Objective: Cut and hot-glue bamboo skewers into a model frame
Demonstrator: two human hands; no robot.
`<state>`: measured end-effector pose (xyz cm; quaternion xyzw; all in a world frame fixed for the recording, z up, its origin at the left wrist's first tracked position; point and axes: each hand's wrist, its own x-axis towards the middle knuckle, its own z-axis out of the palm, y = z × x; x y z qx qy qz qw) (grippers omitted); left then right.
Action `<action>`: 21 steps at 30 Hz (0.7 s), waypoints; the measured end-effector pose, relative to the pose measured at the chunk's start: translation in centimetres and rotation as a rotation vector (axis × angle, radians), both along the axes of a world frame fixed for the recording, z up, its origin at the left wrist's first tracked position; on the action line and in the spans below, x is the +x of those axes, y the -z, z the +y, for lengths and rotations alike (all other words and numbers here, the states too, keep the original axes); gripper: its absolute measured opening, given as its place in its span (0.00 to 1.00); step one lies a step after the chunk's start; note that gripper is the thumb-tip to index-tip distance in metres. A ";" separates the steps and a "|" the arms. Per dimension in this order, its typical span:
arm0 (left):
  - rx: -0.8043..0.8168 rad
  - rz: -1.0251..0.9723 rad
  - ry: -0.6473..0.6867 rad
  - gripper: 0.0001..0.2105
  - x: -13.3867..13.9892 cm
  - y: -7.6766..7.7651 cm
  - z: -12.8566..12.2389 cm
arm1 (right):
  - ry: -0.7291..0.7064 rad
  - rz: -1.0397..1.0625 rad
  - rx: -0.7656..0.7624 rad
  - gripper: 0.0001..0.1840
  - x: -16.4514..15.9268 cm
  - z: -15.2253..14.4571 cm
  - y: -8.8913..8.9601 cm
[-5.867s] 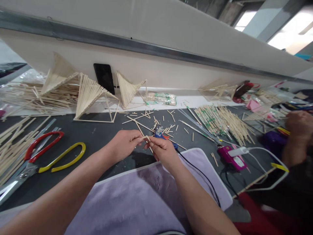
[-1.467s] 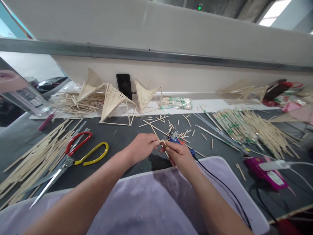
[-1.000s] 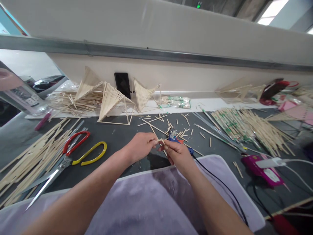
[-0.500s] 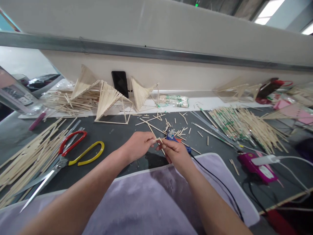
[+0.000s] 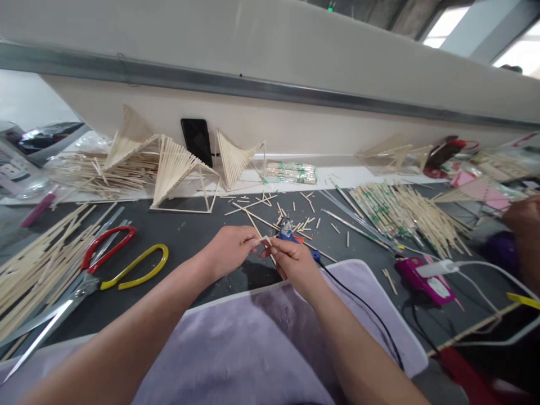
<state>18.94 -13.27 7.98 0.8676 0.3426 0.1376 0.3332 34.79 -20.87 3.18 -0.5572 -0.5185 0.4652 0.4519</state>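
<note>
Left hand [image 5: 230, 250] and right hand [image 5: 293, 261] met over the dark table [image 5: 181, 236], fingers curled and thumbs pressed in. Between them they gripped thin sticks [image 5: 265, 240] that came together in a bent corner – the left pinching its near end, the right holding the other side. Whether the pieces were stuck together could not be told. A longer stick [image 5: 255, 225] slanted behind that corner; contact with the fingers was unclear.

Just beyond the right hand lay a blue glue gun [image 5: 288, 232], partly hidden, with short cut bits scattered around it. Its black cord [image 5: 363, 306] ran over a lilac cloth [image 5: 236, 349] at the near edge. To the left, scissors [image 5: 86, 286] lay open, 1 handle red and 1 yellow, partly over a spread of long sticks [image 5: 46, 264]. Along the back stood 3 twisted stick models [image 5: 172, 171], with a black phone [image 5: 196, 140] leaning on the pale wall [image 5: 320, 126] among them.

On the right were green-marked wrapped sticks [image 5: 373, 208], a pink box [image 5: 426, 281] with a white plug [image 5: 436, 268] – and, at the edge, another person's hand [image 5: 525, 219]. Bright windows [image 5: 445, 27] showed at upper right.
</note>
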 end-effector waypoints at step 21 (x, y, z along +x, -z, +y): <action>-0.006 -0.015 -0.008 0.12 0.0 0.2 0.1 | 0.012 0.007 -0.012 0.19 -0.2 0.0 -0.4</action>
